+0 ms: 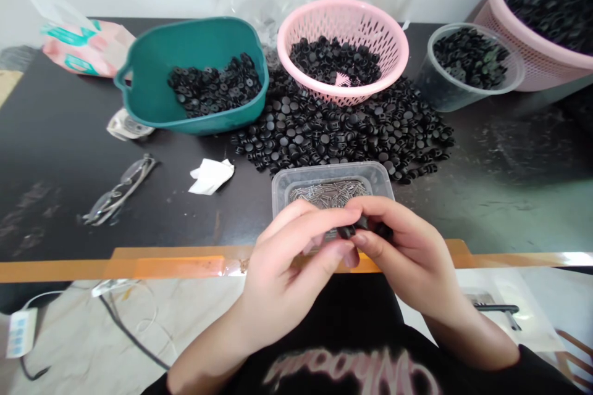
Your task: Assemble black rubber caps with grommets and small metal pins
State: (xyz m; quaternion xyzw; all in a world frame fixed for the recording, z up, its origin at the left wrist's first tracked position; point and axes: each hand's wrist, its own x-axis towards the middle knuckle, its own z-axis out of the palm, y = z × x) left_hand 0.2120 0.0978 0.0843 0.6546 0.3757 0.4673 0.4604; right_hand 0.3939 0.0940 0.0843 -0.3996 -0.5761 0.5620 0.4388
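My left hand (296, 259) and my right hand (407, 247) meet over the table's front edge, fingertips close together. Pinched between them are small black plastic parts (346, 232), partly hidden by my fingers. More black pieces show inside the curl of my right fingers. Just behind my hands sits a clear plastic tub (380, 174) holding many small metal pins (331, 192). Beyond the tub spreads a large heap of black round-capped plastic parts (324, 133).
A teal basin (152, 62), a pink basket (398, 49), a clear bucket (445, 89) and a larger pink basket (537, 68) hold black parts. Left lie a tissue pack (88, 46), tape roll (127, 124), glasses (121, 190) and crumpled tissue (210, 176). Orange tape (176, 262) lines the edge.
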